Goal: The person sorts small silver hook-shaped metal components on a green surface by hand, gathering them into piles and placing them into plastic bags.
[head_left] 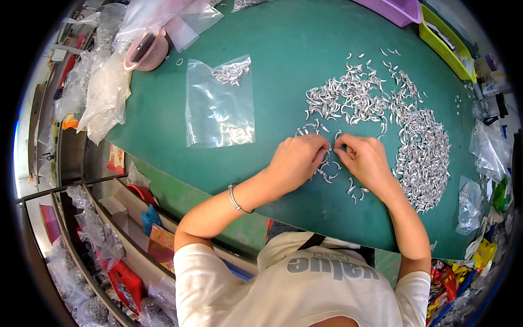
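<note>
**A:** status on the hands?

**B:** both down on the green table (283,49), knuckles up, fingertips meeting at the centre. left hand (297,159) and right hand (364,161) are nearly touching at the tips

**A:** grip?

**B:** both curled, fingers pinched in toward each other over small silver curved metal parts (331,170). left fingers sit on a few of them. whether either hand actually has a piece clamped, cannot tell, the tips hide it

**A:** where are the parts?

**B:** small loose scatter right under and between the hands, some just below the right wrist. main pile (419,147) lies to the right of the right hand, a wide band curving from above the hands down the right side. a second clump (348,98) sits just beyond the fingertips, joined to that band

**A:** anything else on the table?

**B:** clear plastic bag (219,103) lying flat, left of the hands and apart from them, with a few silver parts at its top and bottom ends. pink bowl-like container (146,50) at far left under crumpled plastic. yellow-green tray (444,41) and a purple basket (395,10) at the far right corner. another small bag of parts (469,204) at the right edge

**A:** wrist?

**B:** thin silver bracelet (235,199) on the left wrist
</note>
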{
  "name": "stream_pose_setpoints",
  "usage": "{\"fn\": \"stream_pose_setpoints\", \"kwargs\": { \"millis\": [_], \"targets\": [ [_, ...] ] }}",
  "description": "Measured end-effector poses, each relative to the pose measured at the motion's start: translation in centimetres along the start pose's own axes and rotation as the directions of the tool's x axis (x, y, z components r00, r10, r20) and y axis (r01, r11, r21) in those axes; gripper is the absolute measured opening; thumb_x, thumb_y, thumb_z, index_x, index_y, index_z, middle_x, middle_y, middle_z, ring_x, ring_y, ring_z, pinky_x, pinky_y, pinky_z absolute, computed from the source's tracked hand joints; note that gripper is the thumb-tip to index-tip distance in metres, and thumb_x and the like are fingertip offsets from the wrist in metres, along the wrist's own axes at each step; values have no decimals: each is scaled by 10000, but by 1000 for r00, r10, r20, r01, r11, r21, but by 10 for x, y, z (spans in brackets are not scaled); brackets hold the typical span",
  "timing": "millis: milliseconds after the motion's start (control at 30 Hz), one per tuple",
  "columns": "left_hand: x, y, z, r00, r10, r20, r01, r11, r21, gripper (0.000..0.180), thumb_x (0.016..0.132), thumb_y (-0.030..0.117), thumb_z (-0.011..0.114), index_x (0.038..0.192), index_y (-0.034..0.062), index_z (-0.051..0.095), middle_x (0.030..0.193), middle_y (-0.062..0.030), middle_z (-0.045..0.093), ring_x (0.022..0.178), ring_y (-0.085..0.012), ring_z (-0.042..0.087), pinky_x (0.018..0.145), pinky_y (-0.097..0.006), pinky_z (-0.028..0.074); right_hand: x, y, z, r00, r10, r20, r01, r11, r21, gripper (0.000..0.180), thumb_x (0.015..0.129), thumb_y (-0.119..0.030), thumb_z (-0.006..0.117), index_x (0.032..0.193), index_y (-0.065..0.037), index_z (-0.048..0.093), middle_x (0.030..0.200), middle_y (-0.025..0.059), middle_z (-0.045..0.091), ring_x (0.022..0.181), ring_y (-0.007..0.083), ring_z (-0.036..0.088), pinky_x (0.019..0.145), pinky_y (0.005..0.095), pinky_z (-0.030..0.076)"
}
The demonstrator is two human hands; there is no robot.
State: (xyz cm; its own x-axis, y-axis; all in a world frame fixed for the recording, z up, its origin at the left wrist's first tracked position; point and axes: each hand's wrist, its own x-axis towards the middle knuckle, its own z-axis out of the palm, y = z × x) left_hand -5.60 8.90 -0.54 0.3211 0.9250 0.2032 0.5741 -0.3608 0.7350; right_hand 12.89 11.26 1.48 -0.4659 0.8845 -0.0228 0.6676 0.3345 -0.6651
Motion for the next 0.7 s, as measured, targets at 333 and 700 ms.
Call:
{"fn": "stream_pose_setpoints", "kwargs": {
  "millis": [333,700],
  "targets": [
    [-10,10,-33,788,-360,499,443,-233,-866,158,880,148,466,763,42,472,719,-27,423,576,-68,326,417,-183,229,1,-3,8,984,-157,-88,152,987,-55,215,717,-82,688,920,-86,616,548,77,520,493,267,514,470,355,400],
    [-25,17,-15,966,-257,13,257,962,-92,114,737,88,699,825,24,664,577,-79,503,481,-169,475,469,-300,388,3,-3,12,986,-121,-113,112,990,-81,164,731,-143,700,852,-74,613,597,83,566,503,259,542,470,351,412]
  ]
}}
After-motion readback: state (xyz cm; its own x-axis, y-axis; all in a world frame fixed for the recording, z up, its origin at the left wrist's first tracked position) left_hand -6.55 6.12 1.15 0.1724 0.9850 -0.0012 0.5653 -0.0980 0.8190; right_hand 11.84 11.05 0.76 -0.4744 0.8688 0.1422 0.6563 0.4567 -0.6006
